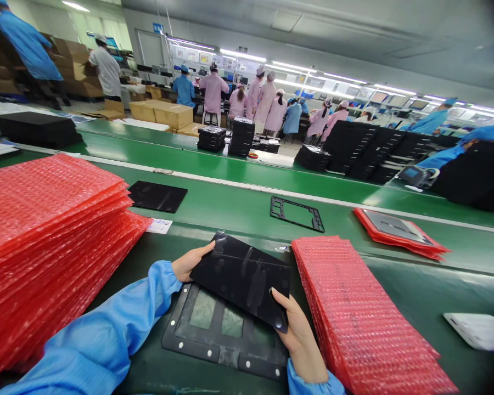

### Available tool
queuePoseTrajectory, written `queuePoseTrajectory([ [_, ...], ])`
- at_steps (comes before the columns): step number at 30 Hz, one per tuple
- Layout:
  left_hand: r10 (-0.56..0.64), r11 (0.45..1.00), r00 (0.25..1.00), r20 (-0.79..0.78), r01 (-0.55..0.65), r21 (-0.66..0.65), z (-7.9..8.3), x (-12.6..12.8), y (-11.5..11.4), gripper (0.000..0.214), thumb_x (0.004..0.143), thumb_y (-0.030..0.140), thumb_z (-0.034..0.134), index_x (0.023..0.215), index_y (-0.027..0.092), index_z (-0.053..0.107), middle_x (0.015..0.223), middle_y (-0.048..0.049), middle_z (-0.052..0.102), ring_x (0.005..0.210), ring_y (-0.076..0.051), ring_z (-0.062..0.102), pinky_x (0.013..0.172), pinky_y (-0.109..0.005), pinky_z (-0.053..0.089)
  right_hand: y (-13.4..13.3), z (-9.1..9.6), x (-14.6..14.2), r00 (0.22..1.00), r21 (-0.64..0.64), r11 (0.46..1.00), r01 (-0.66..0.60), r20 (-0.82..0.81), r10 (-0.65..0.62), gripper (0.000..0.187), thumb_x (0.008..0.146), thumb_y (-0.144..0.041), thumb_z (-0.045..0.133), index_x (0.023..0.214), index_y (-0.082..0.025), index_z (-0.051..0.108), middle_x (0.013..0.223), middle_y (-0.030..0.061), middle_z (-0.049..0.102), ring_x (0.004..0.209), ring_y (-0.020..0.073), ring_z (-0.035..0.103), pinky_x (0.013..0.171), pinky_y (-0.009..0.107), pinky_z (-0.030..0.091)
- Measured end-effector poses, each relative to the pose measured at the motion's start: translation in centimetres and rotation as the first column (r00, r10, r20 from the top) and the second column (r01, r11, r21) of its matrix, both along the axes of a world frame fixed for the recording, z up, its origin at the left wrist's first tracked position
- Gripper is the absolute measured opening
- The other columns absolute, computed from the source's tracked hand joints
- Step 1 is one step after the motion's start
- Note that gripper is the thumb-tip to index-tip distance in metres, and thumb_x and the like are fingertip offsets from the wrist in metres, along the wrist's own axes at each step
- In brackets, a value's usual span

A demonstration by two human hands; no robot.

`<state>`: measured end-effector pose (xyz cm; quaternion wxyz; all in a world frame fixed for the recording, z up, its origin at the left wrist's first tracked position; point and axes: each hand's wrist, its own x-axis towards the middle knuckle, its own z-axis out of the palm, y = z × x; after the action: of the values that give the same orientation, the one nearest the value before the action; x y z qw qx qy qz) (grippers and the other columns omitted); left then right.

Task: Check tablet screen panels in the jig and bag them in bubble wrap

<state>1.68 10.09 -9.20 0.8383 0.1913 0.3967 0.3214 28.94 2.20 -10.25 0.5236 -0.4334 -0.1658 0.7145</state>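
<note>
Both my hands hold a glossy black glass panel (241,277) tilted just above a dark fixture tray (214,340) at the near edge of the green bench. My left hand (187,262), in a blue sleeve, grips the panel's left edge with fingers closed on it. My right hand (298,334) pinches the panel's near right corner, thumb on top. The tray below shows two greyish windows and small white dots along its rim.
A tall stack of red bubble-wrap bags (45,230) lies left, a lower stack (354,312) right. On the belt sit a black panel (157,196), a black frame (297,213) and a bagged panel (399,231). A white object (480,331) lies far right. People work behind.
</note>
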Motion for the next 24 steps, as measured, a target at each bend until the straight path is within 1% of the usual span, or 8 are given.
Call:
queuePoseTrajectory([
  [4, 0.004, 1.000, 1.000, -0.007, -0.004, 0.006, 0.2, 0.0, -0.2, 0.047, 0.092, 0.047, 0.050, 0.097, 0.004, 0.069, 0.074, -0.0111, 0.075, 0.065, -0.021, 0.071, 0.067, -0.027, 0.056, 0.0, 0.0, 0.0, 1.000, 0.007, 1.000, -0.005, -0.002, 0.005, 0.048, 0.073, -0.025, 0.079, 0.119, -0.021, 0.067, 0.112, 0.0049, 0.074, 0.102, 0.0255, 0.070, 0.092, 0.038, 0.054],
  [8, -0.001, 1.000, 1.000, -0.008, 0.001, 0.004, 0.1, 0.0, -0.1, 0.047, 0.092, 0.048, 0.050, 0.099, 0.005, 0.069, 0.075, -0.0111, 0.076, 0.065, -0.021, 0.071, 0.067, -0.028, 0.056, 0.0, 0.2, -0.1, 1.000, 0.001, 1.000, 0.007, 0.004, -0.007, 0.055, 0.072, -0.025, 0.080, 0.124, -0.023, 0.064, 0.114, 0.0044, 0.073, 0.102, 0.0258, 0.070, 0.091, 0.037, 0.055],
  [12, 0.004, 1.000, 1.000, 0.002, -0.004, -0.007, -0.3, 0.1, 0.2, 0.045, 0.092, 0.048, 0.051, 0.098, 0.008, 0.069, 0.077, -0.0118, 0.076, 0.065, -0.021, 0.072, 0.068, -0.028, 0.057, -0.1, 0.2, 0.0, 1.000, -0.024, 1.000, 0.018, 0.026, -0.017, 0.060, 0.069, -0.025, 0.082, 0.126, -0.024, 0.063, 0.112, 0.0035, 0.074, 0.100, 0.0256, 0.071, 0.091, 0.037, 0.055],
  [17, 0.018, 1.000, 1.000, 0.011, -0.018, -0.015, -0.9, -0.1, 0.4, 0.044, 0.089, 0.050, 0.054, 0.092, 0.009, 0.070, 0.074, -0.0106, 0.076, 0.063, -0.020, 0.072, 0.061, -0.027, 0.057, -0.2, 0.0, 0.1, 0.996, -0.092, 0.995, 0.044, 0.086, -0.036, 0.063, 0.068, -0.026, 0.083, 0.127, -0.026, 0.061, 0.111, 0.0012, 0.074, 0.096, 0.0251, 0.072, 0.089, 0.038, 0.058],
  [19, 0.011, 1.000, 1.000, 0.023, -0.011, -0.018, -1.2, -0.2, 0.4, 0.046, 0.088, 0.052, 0.054, 0.090, 0.008, 0.070, 0.073, -0.0111, 0.076, 0.062, -0.020, 0.072, 0.060, -0.027, 0.056, -0.2, 0.1, 0.1, 0.992, -0.098, 0.993, 0.067, 0.115, -0.056, 0.062, 0.068, -0.027, 0.083, 0.127, -0.028, 0.061, 0.112, 0.0000, 0.074, 0.097, 0.0252, 0.072, 0.089, 0.038, 0.058],
  [22, -0.001, 1.000, 0.998, 0.060, 0.001, 0.002, -1.4, -0.2, 0.5, 0.051, 0.089, 0.054, 0.051, 0.093, 0.007, 0.070, 0.073, -0.0122, 0.075, 0.064, -0.021, 0.072, 0.065, -0.029, 0.056, -0.2, 0.2, 0.1, 0.990, -0.076, 0.994, 0.074, 0.123, -0.064, 0.060, 0.067, -0.028, 0.083, 0.124, -0.030, 0.063, 0.112, -0.0008, 0.074, 0.099, 0.0264, 0.071, 0.087, 0.039, 0.059],
  [24, 0.002, 0.999, 0.996, 0.088, -0.006, 0.041, -1.2, -0.1, 0.5, 0.055, 0.090, 0.056, 0.047, 0.098, 0.007, 0.070, 0.078, -0.0125, 0.076, 0.068, -0.021, 0.072, 0.070, -0.029, 0.056, -0.2, 0.2, 0.2, 0.992, -0.053, 0.997, 0.060, 0.112, -0.054, 0.062, 0.065, -0.028, 0.084, 0.123, -0.031, 0.064, 0.111, -0.0006, 0.074, 0.099, 0.0278, 0.071, 0.086, 0.040, 0.060],
])
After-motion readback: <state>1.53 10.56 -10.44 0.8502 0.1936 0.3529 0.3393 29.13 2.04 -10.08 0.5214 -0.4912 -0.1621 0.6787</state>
